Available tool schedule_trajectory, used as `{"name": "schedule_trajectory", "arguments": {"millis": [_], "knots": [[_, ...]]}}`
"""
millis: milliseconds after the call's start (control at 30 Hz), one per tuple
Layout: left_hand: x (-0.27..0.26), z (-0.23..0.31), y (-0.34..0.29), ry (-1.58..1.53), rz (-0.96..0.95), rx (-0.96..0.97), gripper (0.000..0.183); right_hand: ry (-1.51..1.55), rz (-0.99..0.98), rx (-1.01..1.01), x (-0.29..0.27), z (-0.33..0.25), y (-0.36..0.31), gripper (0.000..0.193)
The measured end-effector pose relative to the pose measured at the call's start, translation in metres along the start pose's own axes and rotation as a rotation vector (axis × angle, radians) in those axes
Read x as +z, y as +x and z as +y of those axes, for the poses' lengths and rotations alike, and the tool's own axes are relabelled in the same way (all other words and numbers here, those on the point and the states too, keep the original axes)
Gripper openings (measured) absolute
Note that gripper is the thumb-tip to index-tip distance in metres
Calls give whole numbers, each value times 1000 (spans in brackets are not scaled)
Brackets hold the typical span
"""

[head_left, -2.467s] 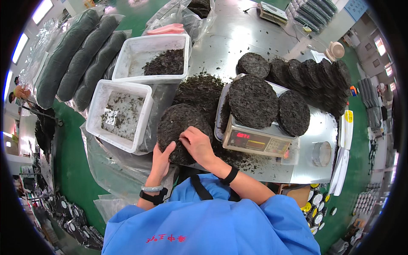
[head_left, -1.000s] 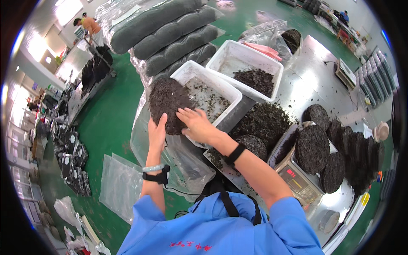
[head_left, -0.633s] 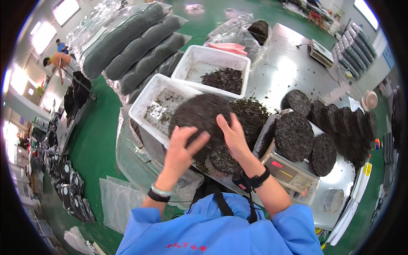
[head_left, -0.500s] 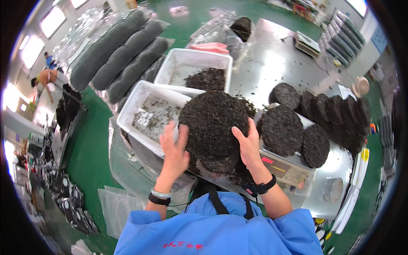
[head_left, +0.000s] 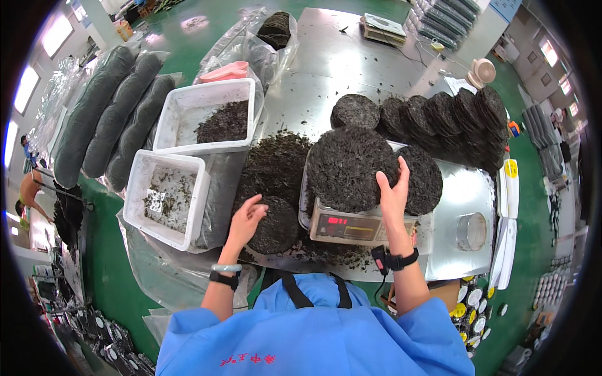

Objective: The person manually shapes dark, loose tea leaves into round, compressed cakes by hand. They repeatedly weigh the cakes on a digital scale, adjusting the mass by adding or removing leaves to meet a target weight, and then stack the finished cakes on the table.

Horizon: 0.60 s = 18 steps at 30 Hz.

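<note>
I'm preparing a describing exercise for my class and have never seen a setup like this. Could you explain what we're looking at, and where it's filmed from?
There is no machine doing the handling: these are a person's two bare hands. A wide fisheye camera on the person's head looks down, so straight edges bend near the rim.

The right hand is at the right edge of a large dark disc, above a scale with a red display; whether hand or scale bears its weight is unclear. The left hand is open beside a smaller dark disc; I cannot tell whether they touch.

The metal table also bears a row of overlapping dark discs and a clear round container. Two white tubs on the left hold dark flakes.
</note>
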State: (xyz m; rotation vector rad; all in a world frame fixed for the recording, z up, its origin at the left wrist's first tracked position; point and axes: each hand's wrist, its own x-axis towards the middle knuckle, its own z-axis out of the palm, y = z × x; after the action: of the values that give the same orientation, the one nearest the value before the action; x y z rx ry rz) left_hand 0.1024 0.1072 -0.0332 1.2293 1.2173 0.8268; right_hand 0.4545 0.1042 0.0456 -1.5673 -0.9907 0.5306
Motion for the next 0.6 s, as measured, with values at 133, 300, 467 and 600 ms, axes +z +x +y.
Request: {"name": "schedule_trajectory", "arguments": {"millis": [133,300,467,600], "knots": [[9,-120,-2,636,-10,-186,63,-461,66,-400,-17,-11,-18,61],[-16,-133,-10,657,71,-388,42,-401,-224,-383,-40,-19,-57,24],[-24,-67,34,721,212,-102,25,-184,-63,-76,-68,-9,-36,8],[13,21,73,466,328,101,23,-68,-48,-55,-68,-26,8,5]]}}
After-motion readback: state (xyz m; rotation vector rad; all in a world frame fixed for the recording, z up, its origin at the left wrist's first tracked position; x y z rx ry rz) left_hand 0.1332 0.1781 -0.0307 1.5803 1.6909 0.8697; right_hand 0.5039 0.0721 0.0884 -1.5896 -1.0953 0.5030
